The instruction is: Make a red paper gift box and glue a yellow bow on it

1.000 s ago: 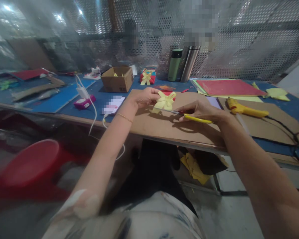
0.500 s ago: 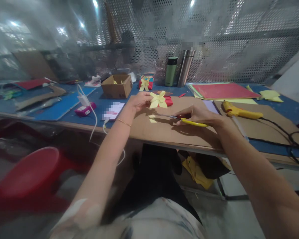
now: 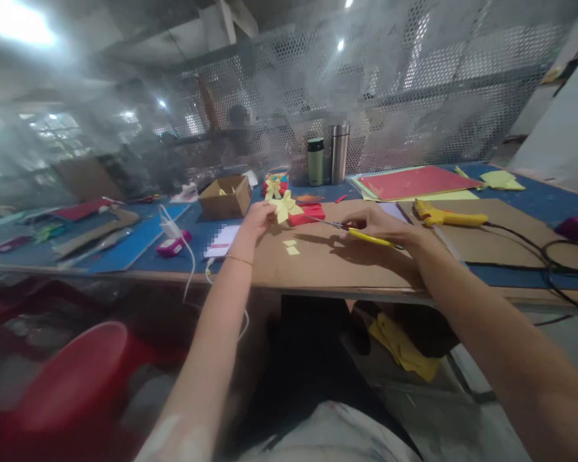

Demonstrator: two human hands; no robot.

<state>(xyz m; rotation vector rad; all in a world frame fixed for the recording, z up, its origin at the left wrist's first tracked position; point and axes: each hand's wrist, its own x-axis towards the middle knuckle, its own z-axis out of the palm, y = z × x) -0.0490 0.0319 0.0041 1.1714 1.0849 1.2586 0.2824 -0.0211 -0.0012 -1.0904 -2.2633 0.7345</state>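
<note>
Between the fingertips of my left hand (image 3: 259, 220) is a yellow paper flower (image 3: 286, 207), held just above the work surface. My right hand (image 3: 378, 226) is closed around a pair of scissors (image 3: 370, 238) with yellow handles. Their blades point left toward the flower; whether they touch it I cannot tell. Behind the blades lies a red folded paper piece (image 3: 308, 213). Two small yellow paper scraps (image 3: 293, 250) rest below the flower on a brown cardboard sheet (image 3: 337, 269).
A yellow glue gun (image 3: 450, 216) with a black cord lies on cardboard at right. Red and yellow sheets (image 3: 414, 181) are stacked behind. A small cardboard box (image 3: 225, 197), green flask (image 3: 315, 162) and steel flask (image 3: 340, 154) stand at the back. A phone (image 3: 224, 240) lies at left.
The view has tilted upward. My left hand has turned the flower and shifted it left, uncovering more of the red piece. The scissors stay in my right hand.
</note>
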